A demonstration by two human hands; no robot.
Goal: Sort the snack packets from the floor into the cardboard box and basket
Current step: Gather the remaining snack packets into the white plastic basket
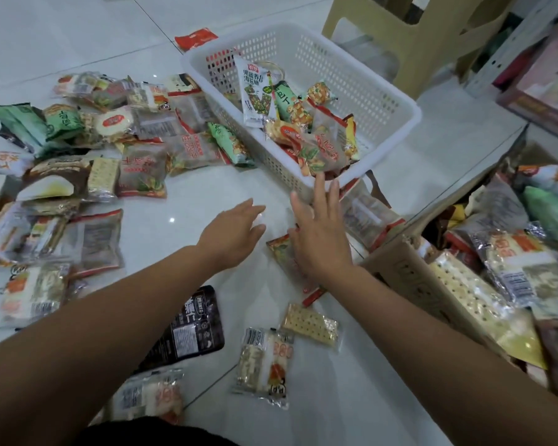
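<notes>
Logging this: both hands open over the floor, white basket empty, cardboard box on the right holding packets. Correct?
The white basket is not empty: the head view shows several snack packets in it. The left hand and right hand are open, and the cardboard box does hold packets.

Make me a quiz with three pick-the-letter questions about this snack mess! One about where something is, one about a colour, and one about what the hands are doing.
1. Where is the black packet?
A in the basket
B on the floor
C in a hand

2. What colour is the basket?
A white
B blue
C red

3. The left hand and right hand are:
A open, holding nothing
B squeezing packets
C making fists

Answers:
1 B, it lies flat on the floor, outside the basket.
2 A, its holed walls are white.
3 A, the fingers are stretched out and curl round nothing.
</notes>
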